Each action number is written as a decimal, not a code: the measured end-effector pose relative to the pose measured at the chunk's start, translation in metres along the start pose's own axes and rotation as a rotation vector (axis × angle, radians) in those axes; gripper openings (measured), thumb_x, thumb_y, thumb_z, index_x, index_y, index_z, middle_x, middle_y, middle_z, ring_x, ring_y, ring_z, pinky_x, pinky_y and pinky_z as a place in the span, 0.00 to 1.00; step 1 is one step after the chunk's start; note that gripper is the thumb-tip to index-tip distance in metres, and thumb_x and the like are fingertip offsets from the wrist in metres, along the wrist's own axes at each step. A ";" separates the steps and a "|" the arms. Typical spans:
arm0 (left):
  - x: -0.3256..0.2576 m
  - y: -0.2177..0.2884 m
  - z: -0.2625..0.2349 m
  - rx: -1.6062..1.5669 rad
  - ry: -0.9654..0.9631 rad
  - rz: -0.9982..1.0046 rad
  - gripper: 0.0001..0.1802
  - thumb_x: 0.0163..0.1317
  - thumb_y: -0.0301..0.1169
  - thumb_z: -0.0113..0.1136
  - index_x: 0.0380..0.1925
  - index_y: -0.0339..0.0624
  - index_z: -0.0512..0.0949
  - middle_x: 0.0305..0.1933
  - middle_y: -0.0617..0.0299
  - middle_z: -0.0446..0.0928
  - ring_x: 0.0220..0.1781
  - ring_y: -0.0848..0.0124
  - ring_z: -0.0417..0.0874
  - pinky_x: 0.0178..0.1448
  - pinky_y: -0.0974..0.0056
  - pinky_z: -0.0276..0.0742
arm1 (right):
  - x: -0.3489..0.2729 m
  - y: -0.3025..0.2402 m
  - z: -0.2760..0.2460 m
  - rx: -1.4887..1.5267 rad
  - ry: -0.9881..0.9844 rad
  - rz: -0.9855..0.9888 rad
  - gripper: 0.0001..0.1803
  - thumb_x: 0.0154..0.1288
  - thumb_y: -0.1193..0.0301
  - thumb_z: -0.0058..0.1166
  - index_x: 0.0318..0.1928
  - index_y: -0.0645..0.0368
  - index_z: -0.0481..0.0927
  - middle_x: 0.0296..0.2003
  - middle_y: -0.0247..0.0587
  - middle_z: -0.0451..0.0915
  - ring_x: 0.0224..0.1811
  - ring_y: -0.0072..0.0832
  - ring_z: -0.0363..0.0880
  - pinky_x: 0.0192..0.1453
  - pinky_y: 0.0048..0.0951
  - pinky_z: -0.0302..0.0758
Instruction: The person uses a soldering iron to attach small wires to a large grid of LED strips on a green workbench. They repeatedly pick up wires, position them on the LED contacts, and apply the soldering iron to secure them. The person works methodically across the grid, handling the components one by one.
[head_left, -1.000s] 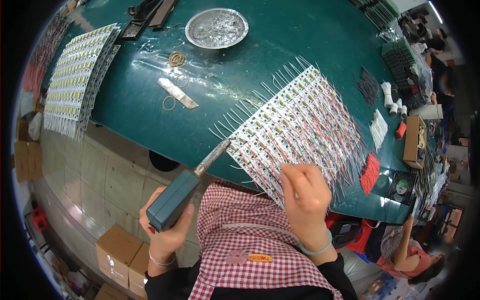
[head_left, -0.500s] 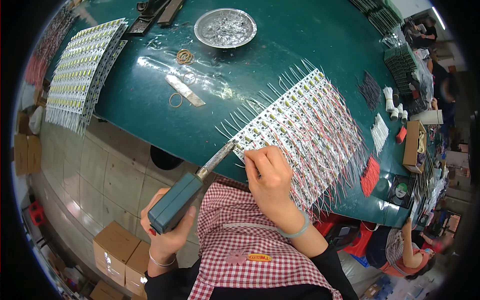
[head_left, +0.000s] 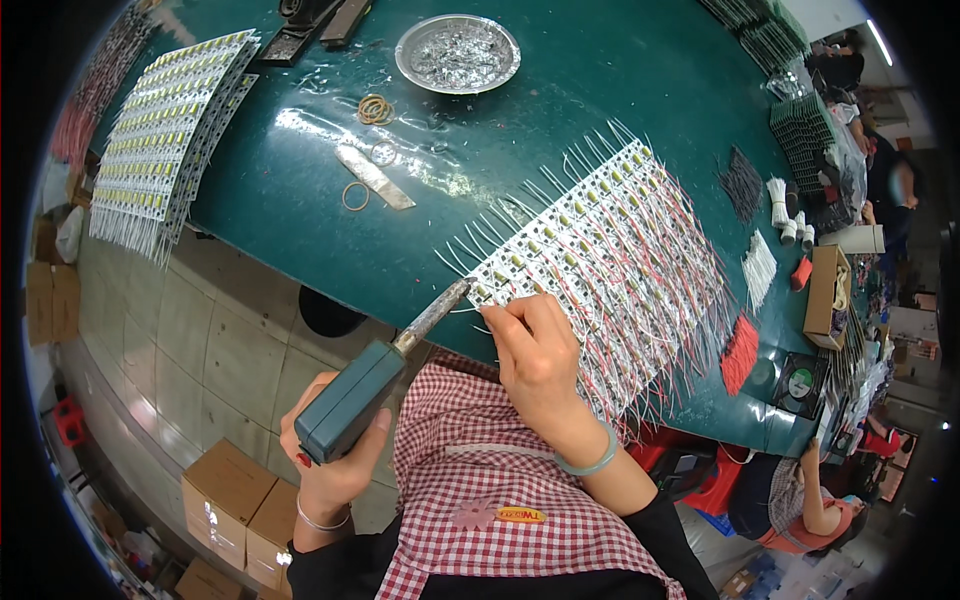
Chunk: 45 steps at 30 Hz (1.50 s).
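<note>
My left hand (head_left: 335,470) gripping soldering iron (head_left: 385,375), right hand (head_left: 535,350) pinching wire on LED board panel (head_left: 610,260); hot tip right beside fingertips, slip = burn imo.

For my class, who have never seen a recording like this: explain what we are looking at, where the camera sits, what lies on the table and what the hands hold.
A camera worn on the person's head looks down, so the edges bend. The left hand grips a teal-handled soldering iron, its metal tip at the near edge of a white panel of small circuit boards with red and white wires. The right hand rests on that panel's near edge. All lies on a dark green table, with a round metal dish, rubber bands and a second panel.
</note>
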<state>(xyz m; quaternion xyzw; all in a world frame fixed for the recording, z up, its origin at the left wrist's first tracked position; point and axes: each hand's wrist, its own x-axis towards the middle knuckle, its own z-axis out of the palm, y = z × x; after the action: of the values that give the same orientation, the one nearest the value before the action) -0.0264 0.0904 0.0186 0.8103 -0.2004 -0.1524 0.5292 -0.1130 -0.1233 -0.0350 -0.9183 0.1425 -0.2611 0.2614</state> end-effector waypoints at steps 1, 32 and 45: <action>0.000 0.000 -0.001 0.013 -0.007 0.017 0.16 0.46 0.20 0.70 0.37 0.27 0.81 0.37 0.50 0.82 0.35 0.65 0.83 0.39 0.66 0.78 | -0.001 0.001 0.001 0.010 0.018 -0.002 0.10 0.57 0.81 0.62 0.41 0.62 0.82 0.30 0.39 0.73 0.33 0.35 0.73 0.35 0.34 0.70; 0.001 -0.003 0.004 0.077 -0.107 0.107 0.18 0.46 0.22 0.72 0.39 0.31 0.80 0.39 0.53 0.79 0.35 0.68 0.81 0.38 0.67 0.76 | -0.002 -0.004 -0.001 -0.027 0.099 0.063 0.12 0.53 0.83 0.64 0.39 0.61 0.81 0.27 0.39 0.70 0.29 0.36 0.72 0.31 0.35 0.70; -0.002 0.001 0.004 -0.055 0.015 0.035 0.15 0.46 0.21 0.70 0.36 0.27 0.81 0.34 0.51 0.81 0.32 0.66 0.83 0.36 0.67 0.76 | -0.003 -0.004 0.002 -0.020 0.125 0.062 0.13 0.52 0.83 0.63 0.39 0.60 0.79 0.28 0.40 0.70 0.30 0.37 0.73 0.32 0.36 0.71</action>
<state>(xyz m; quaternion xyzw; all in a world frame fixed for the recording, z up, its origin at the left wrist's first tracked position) -0.0301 0.0879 0.0177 0.7930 -0.2061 -0.1425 0.5554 -0.1136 -0.1185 -0.0355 -0.8979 0.1894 -0.3082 0.2509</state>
